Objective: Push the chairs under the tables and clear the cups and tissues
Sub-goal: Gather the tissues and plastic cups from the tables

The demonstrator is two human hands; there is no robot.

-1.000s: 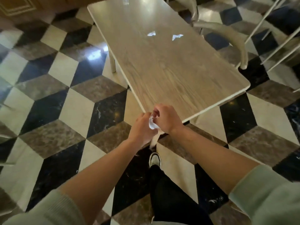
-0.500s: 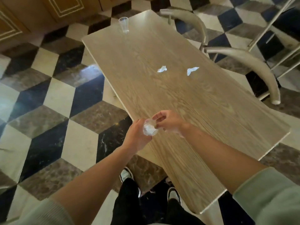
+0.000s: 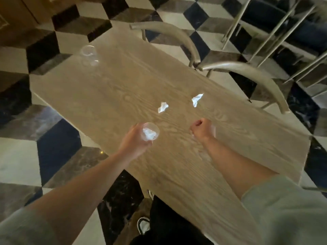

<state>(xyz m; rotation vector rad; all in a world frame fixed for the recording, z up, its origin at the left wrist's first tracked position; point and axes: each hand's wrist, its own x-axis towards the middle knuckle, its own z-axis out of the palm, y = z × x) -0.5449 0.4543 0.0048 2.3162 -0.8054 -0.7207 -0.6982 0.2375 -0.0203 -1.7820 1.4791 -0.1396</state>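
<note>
My left hand (image 3: 135, 141) holds a clear plastic cup (image 3: 150, 131) with a crumpled white tissue inside it, above the near half of the wooden table (image 3: 109, 96). My right hand (image 3: 201, 129) hovers over the table to the right, its fingers curled shut with nothing visible in them. Two crumpled tissues lie on the tabletop just beyond my hands: one (image 3: 162, 106) in front of the cup, the other (image 3: 197, 99) further right. A second clear cup (image 3: 89, 54) stands near the far left corner of the table.
Two chairs with curved backs stand along the table's right side, one (image 3: 169, 35) far, one (image 3: 251, 75) nearer. More metal chair frames (image 3: 283, 32) fill the upper right. The floor (image 3: 35, 156) is a black, white and brown cube-pattern tile. My shoe (image 3: 143, 225) shows below.
My hands have separated: the right one has left the cup and moved right, shut. I have stepped closer, so both hands are now further over the table, nearer the two tissues.
</note>
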